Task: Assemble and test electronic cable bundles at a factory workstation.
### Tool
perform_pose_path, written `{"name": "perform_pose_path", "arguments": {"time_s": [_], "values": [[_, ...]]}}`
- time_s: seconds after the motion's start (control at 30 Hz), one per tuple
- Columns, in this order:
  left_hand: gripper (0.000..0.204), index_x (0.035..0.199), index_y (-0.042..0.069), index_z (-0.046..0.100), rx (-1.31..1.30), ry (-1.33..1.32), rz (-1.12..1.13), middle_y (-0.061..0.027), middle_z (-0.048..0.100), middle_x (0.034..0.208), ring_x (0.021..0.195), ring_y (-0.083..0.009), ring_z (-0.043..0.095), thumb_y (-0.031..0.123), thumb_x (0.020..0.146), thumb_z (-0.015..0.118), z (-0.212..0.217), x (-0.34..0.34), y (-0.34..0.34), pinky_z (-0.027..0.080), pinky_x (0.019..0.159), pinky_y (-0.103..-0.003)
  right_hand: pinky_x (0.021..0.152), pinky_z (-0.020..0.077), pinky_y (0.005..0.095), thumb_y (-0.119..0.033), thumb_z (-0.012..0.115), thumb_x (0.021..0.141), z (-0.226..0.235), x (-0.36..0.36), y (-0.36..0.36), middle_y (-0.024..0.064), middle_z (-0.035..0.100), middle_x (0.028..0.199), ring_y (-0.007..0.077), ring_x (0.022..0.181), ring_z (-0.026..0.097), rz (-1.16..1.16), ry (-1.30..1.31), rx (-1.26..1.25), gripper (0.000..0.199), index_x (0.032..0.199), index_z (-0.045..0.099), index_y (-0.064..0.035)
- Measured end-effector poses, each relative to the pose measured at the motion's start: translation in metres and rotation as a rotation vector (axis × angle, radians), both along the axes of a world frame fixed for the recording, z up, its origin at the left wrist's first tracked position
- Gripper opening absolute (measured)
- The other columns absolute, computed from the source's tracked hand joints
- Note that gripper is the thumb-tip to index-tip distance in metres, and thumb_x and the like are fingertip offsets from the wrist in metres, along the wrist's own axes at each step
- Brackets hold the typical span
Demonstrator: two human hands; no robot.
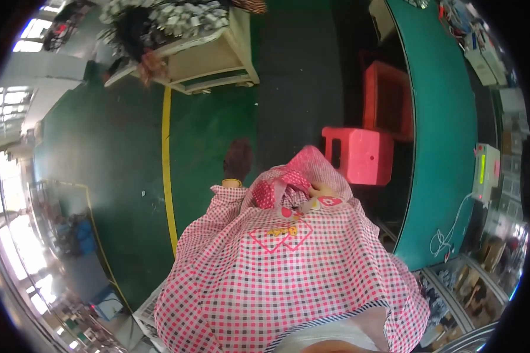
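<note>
I wear a pink-and-grey checked smock (277, 282) with red polka-dot trim and a small yellow figure on the front. My left hand (238, 157), in a dark glove with a yellow cuff band, reaches forward over the green floor and touches nothing visible. Its fingers are blurred together. My right hand (322, 189) looks bare and is bent back to my front, its fingers closed on the smock's cloth beside the polka-dot trim (288, 181). The smock's folds hide part of that hand.
To the right are a pink plastic stool (368, 156), a red crate (388, 100) and a long green-topped bench (444, 129) with a pale device (486, 170). Far left stands a cream cart (241, 47) heaped with greyish parts; a blurred person's hand (153, 66) is near it. A yellow line (166, 159) crosses the floor.
</note>
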State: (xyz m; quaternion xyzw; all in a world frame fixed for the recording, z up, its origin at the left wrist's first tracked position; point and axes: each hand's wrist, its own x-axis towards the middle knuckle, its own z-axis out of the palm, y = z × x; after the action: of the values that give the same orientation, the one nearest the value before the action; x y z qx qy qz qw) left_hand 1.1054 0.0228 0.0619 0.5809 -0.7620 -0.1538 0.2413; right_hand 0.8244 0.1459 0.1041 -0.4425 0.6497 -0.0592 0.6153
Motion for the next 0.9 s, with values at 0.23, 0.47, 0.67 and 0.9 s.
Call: {"name": "perform_pose_path", "arguments": {"time_s": [0.23,0.47,0.67,0.9], "values": [[0.022,0.106,0.010,0.060,0.166,0.080,-0.131,-0.0181,0.060,0.097,0.089,-0.0381,0.059,0.018,0.086,0.055,0.009,-0.088,-0.144,0.048,0.075,-0.044,0.085,0.0465,0.0438,-0.049,0.044,0.085,0.022,-0.040,-0.150,0.0209,0.064,0.099,0.0354,0.095,0.062,0.131,0.235,0.050,0.053,0.106,0.065,-0.0053],[0.027,0.111,0.014,0.061,0.131,-0.003,-0.351,-0.0146,0.062,0.106,0.099,-0.0362,0.058,0.028,0.089,0.053,-0.039,-0.191,-0.330,0.048,0.080,-0.043,0.078,0.0471,0.0463,-0.047,0.046,0.084,0.003,-0.158,-0.304,0.0247,0.064,0.086,0.0389,0.082,0.062,0.031,0.216,-0.152,0.053,0.092,0.067,0.0005],[0.030,0.111,0.019,0.061,0.503,-0.018,-0.215,-0.0162,0.062,0.109,0.100,-0.0368,0.059,0.036,0.089,0.050,0.033,-0.314,-0.469,0.047,0.083,-0.044,0.072,0.0478,0.0474,-0.046,0.045,0.085,0.046,-0.242,-0.439,0.0241,0.064,0.083,0.0386,0.079,0.062,-0.012,0.281,-0.144,0.052,0.084,0.067,0.0010],[0.032,0.111,0.014,0.060,0.467,-0.134,-0.354,-0.0201,0.061,0.103,0.095,-0.0403,0.058,0.034,0.090,0.047,-0.026,-0.362,-0.608,0.046,0.081,-0.047,0.076,0.0487,0.0445,-0.042,0.049,0.086,0.033,-0.335,-0.580,0.0226,0.065,0.090,0.0366,0.088,0.062,-0.058,0.377,-0.053,0.044,0.094,0.066,-0.0012]]}}
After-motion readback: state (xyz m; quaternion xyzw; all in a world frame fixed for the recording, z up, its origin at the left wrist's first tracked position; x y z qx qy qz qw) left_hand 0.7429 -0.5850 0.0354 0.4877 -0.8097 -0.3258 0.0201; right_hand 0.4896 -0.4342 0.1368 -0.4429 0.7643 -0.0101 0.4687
